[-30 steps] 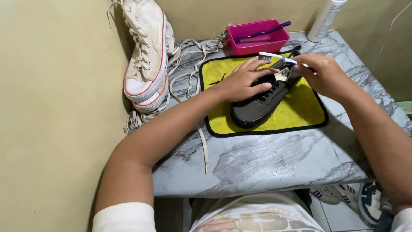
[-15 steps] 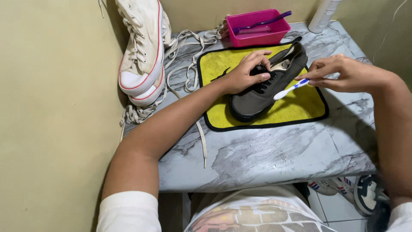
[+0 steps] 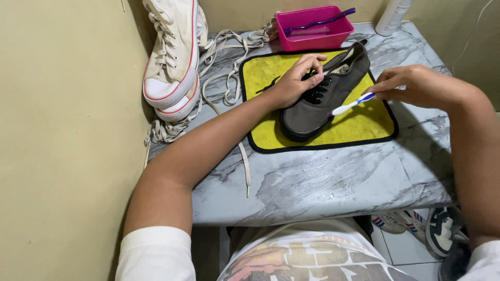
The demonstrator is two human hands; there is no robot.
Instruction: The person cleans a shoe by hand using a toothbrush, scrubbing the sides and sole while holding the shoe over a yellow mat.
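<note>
**Brush at the side of a dark shoe**

Landmark: the yellow cloth with a black edge, spread on the marble table.

Well left of the cloth, two white high-top sneakers lean stacked against the wall, toes down, red lines on their soles. Loose white laces lie tangled between them and the cloth's left edge; one strand runs down past the cloth's near left corner.

On the cloth lies the dark shoe, toe toward the near edge, heel toward the far right corner, black laces threaded. The left hand rests on the shoe's top by the laces, fingers curled onto the opening; how tightly it grips I cannot tell.

Just beyond the cloth's far edge stands a pink tub. A purple brush lies slanted across it, its end sticking over the right rim. Whether the tub holds liquid is not clear.

Over the cloth's right side, the right hand pinches a white-and-blue toothbrush by its handle, fingers closed on it. The head points left and meets the shoe's right side.

Beyond the cloth's far right corner stands a white bottle, cut off by the frame.
</note>
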